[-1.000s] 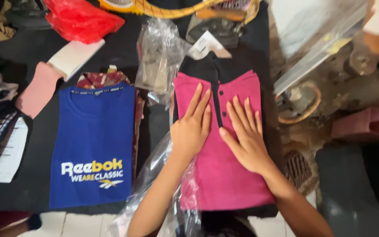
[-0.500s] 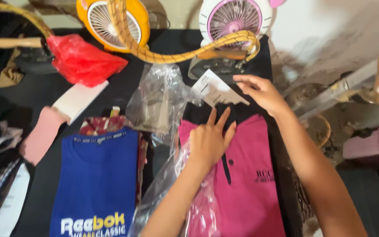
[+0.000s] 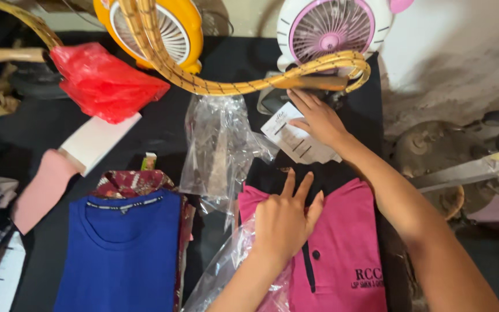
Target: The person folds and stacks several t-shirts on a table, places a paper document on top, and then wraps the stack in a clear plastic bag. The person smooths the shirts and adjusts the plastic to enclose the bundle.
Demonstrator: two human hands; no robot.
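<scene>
On the black worktop (image 3: 226,63), the left hand (image 3: 284,222) lies flat, fingers spread, on the pink polo shirt (image 3: 342,254); farther off, the right hand (image 3: 319,118) rests open on a white paper tag (image 3: 293,138).

Matt pink cloth shirt (image 3: 342,248), glossy crinkled clear plastic bag (image 3: 220,150), smooth white paper tag (image 3: 295,138), matt black worktop (image 3: 226,63).

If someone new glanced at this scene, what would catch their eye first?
The pink polo shirt at lower centre, pressed flat by the left hand. Above it, the right hand rests on a white paper tag. At the top edge stand a yellow fan and a pink-and-white fan.
</scene>
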